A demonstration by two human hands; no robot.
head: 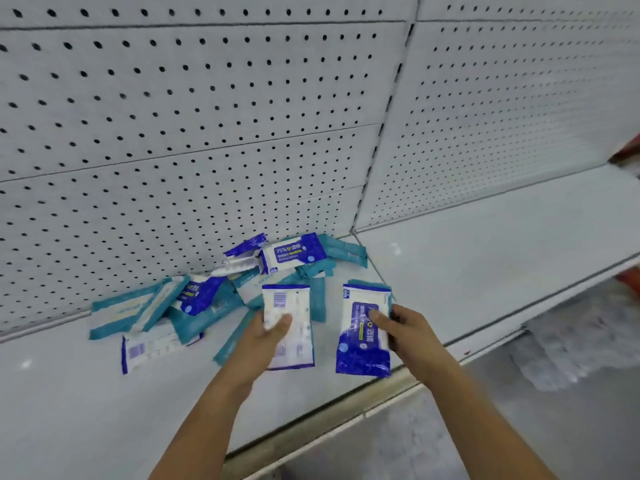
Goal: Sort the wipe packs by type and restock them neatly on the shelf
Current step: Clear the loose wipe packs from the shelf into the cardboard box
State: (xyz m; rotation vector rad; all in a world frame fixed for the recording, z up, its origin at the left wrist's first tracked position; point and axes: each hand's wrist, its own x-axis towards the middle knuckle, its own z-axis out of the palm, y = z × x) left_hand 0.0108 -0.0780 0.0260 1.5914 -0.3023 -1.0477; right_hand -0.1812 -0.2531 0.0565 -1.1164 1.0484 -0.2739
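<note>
A loose pile of wipe packs [207, 303] lies on the white shelf [485, 258] against the pegboard, blue-and-white packs mixed with teal ones. My left hand [266, 336] grips a blue-edged pack [294, 341] with its white back and barcode facing up. My right hand [403, 327] grips another blue pack [360, 355], printed front up, with a teal pack [367, 283] showing just behind its top edge. A blue alcohol-wipe pack [294, 252] leans on top of the pile at the back.
The pegboard back wall [207, 116] rises right behind the pile. A seam between two shelf boards [372, 263] runs beside the packs. The shelf's front edge [381, 386] passes under my wrists. Something red [628, 152] shows at the far right.
</note>
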